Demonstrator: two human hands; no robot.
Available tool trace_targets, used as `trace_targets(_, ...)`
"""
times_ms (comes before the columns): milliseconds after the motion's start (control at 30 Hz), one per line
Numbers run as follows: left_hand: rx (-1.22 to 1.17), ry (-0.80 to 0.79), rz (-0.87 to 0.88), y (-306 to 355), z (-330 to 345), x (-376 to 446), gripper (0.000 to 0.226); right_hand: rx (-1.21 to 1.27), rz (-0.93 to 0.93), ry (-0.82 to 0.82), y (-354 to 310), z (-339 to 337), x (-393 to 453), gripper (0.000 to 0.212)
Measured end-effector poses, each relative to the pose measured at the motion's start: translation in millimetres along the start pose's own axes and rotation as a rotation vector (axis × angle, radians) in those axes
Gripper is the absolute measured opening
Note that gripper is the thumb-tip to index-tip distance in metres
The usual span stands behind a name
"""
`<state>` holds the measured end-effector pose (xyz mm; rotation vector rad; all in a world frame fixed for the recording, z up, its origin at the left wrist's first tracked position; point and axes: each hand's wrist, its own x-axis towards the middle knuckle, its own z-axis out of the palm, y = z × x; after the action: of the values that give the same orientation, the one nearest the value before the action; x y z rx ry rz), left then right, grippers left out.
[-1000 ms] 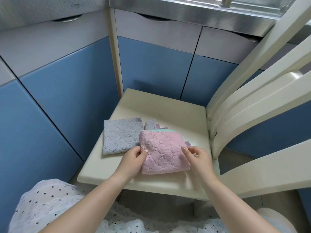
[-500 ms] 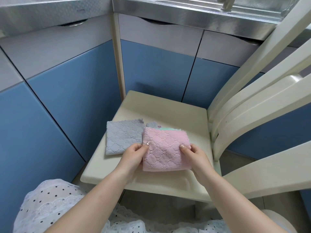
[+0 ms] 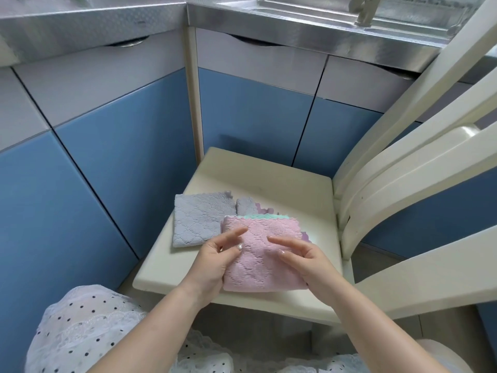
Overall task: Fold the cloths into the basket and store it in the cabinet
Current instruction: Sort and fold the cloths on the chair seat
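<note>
Pink cloth (image 3: 262, 254) lies folded on the near part of the chair seat (image 3: 282, 181), on top of a small pile; mint (image 3: 265, 216) and purple (image 3: 305, 236) edges peek out from under its far and right sides. Roughly a rectangle, long axis running from the near edge of the seat away toward the cabinet doors (image 3: 250, 125), far edge slightly skewed left. Quilted, fluffy weave; judged soft, light, limp, not slippery, nothing to break. Best taken by both side edges at once, or scooped from under the near fold so layers do not slide apart. Left hand (image 3: 215, 261) rests at the cloth's left edge, fingers mostly extended over the top, thumb lying on the fabric; no clear pinch. Right hand (image 3: 301, 261) sits at the right side, fingers straight and spread, hovering or lightly touching, holding nothing. Grey cloth (image 3: 199, 219) lies folded flat just left, its right edge tucked under the pink one. No basket in view.
</note>
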<state>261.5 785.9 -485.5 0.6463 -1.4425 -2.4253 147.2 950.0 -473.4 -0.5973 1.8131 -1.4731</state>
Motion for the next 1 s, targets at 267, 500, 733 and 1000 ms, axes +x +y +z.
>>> trace_targets(267, 0.512, 0.166, 0.255, 17, -34, -2, 0.050, -0.195, -0.178, 0.134, -20, 34, 14, 0.043)
trace_targets(500, 0.634, 0.328, 0.175, 55, -94, 23, 0.053, -0.066, -0.083, -0.010, -33, 91, 77, 0.049)
trace_targets(733, 0.750, 0.288, 0.187, 66, -88, 76, 0.056, -0.224, -0.110, 0.140, -21, 82, 132, 0.038)
trace_targets(1000, 0.879, 0.273, 0.085, 59, -105, 88, 0.060, -0.576, -0.103, 0.084, -8, 79, 153, 0.039)
